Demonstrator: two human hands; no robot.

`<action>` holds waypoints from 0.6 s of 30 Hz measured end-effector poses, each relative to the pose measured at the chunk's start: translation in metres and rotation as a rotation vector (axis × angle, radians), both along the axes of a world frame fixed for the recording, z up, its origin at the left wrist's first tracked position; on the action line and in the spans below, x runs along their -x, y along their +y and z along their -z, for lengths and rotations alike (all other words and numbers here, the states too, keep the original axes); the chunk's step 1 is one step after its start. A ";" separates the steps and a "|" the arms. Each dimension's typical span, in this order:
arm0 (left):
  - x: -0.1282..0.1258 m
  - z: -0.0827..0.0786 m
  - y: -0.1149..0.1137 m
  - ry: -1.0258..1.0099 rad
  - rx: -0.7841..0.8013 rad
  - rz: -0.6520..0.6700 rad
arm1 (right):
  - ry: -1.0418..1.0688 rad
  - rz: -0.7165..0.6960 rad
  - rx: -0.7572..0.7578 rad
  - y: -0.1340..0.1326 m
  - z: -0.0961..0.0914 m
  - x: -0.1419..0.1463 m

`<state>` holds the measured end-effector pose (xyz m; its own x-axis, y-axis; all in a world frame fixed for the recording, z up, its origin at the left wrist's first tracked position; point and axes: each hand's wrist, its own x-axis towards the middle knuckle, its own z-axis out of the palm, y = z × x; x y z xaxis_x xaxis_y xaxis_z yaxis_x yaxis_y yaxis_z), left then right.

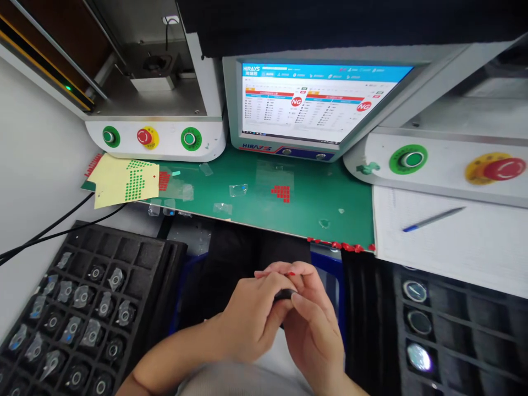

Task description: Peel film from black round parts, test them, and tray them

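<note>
A small black part with a rounded edge [283, 295] is pinched between my two hands, in front of my body. My left hand [253, 313] is closed on its left side, thumb and forefinger against it. From the right, my right hand [315, 319] has its thumb on the part and its fingers curled around behind. Most of the part is hidden by the fingers. A small red dot [291, 273] shows at the fingertips of my right hand; I cannot tell whether it is a sticker.
On the left, a black foam tray [144, 280] holds several round parts, many under clear film. Another dark tray [457, 335] with round lens-like pieces lies right. Behind are a green mat [256, 214] with red stickers, a pen [433, 219] on paper, a monitor [313, 104] and button panels [165, 137].
</note>
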<state>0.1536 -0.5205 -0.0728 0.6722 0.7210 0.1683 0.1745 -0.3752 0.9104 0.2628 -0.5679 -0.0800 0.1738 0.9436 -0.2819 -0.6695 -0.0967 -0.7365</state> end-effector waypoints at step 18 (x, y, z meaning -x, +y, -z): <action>-0.008 0.013 -0.005 0.191 -0.217 0.054 | 0.011 0.212 0.045 -0.005 0.004 0.009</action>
